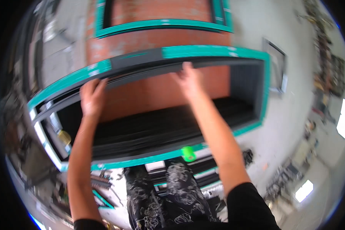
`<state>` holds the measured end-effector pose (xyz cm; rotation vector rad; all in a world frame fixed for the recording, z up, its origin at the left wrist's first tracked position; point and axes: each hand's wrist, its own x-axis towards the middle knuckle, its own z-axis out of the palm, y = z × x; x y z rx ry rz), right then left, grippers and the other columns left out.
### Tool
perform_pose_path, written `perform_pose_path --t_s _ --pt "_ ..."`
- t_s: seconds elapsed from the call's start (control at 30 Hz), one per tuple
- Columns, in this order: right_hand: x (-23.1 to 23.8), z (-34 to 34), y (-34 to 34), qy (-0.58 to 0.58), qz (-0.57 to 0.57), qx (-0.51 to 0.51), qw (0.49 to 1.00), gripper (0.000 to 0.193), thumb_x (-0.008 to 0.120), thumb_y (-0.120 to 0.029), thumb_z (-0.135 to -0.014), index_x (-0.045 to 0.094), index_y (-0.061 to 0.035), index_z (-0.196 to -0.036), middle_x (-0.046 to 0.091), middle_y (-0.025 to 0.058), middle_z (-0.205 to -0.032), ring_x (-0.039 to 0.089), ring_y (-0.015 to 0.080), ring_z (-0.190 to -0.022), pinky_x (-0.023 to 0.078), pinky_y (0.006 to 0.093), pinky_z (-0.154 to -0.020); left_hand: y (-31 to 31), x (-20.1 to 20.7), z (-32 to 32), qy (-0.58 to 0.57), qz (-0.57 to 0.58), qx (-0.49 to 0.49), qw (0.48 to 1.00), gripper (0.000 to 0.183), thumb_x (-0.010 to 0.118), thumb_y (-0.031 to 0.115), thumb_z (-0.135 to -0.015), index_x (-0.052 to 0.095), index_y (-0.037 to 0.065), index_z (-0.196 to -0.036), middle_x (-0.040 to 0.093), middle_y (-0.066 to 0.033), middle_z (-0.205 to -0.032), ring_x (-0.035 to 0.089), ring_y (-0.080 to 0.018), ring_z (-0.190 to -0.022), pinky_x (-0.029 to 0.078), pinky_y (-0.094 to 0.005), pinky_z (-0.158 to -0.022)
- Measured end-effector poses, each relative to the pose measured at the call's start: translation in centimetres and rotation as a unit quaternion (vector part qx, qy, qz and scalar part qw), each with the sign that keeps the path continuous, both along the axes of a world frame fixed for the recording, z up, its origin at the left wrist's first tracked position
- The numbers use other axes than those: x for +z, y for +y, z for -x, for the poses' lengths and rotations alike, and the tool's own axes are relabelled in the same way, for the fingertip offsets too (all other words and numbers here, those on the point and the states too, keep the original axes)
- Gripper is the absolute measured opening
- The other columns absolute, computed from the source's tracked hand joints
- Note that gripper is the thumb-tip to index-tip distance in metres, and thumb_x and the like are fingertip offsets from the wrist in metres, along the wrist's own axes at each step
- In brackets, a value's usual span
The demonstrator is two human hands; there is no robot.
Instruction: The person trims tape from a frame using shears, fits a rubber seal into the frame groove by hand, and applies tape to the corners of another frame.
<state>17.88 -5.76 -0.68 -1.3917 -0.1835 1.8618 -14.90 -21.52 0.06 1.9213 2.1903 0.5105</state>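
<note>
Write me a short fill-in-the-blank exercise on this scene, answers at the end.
1. The left hand and the right hand are at the dark grey bar along the large frame's ____ long side, not its near one.
2. The small roundish object at the frame's near edge is bright ____.
3. The hand closer to the frame's white-edged end is the ____ one.
4. The sleeve on the right arm is ____.

Missing words: far; green; left; black.

Pretty messy workshop tbh: pale grey floor (253, 27), blurry clutter (17, 153) down both sides, bright white rectangles (344, 119) glowing far right.
</note>
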Motion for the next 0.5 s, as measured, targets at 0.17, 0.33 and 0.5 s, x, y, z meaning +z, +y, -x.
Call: perform_pose_path --t_s 0.17,0.33,0.5 --pt "-2.2 -3.9 3.0 0.050 -0.065 -0.016 0.997 0.033 0.052 -0.007 -0.099 0.048 -0.0029 -0.131 0.056 0.0155 -0.127 0.055 0.0326 -0.121 0.049 0.0538 -0.102 4.1 -0.6 -2.4 0.051 -0.152 -0.064 0.985 0.010 0.065 0.014 -0.083 0.065 0.009 -0.092 0.063 -0.0082 -0.090 0.059 -0.0304 -0.081 0.047 -0.0443 -0.070" --pt "-3.2 -2.2 2.4 -0.019 0.000 0.005 1.000 0.032 0.058 -0.018 -0.099 0.054 0.0001 -0.125 0.059 0.0145 -0.122 0.057 0.0281 -0.116 0.047 0.0460 -0.106 1.6 0.0 -0.1 0.111 -0.128 -0.034 0.985 0.034 0.063 0.012 -0.076 0.064 0.016 -0.110 0.059 -0.0033 -0.109 0.058 -0.0258 -0.104 0.047 -0.0390 -0.090" --pt "-3.3 -2.1 2.7 -0.035 -0.016 0.012 0.999 0.032 0.058 -0.020 -0.099 0.055 0.0006 -0.124 0.059 0.0134 -0.122 0.056 0.0262 -0.117 0.047 0.0437 -0.107 -0.1 0.5 4.0 0.123 -0.086 0.065 0.987 0.085 0.088 0.022 -0.053 0.054 0.014 -0.130 0.050 -0.0114 -0.131 0.048 -0.0325 -0.124 0.040 -0.0450 -0.102"
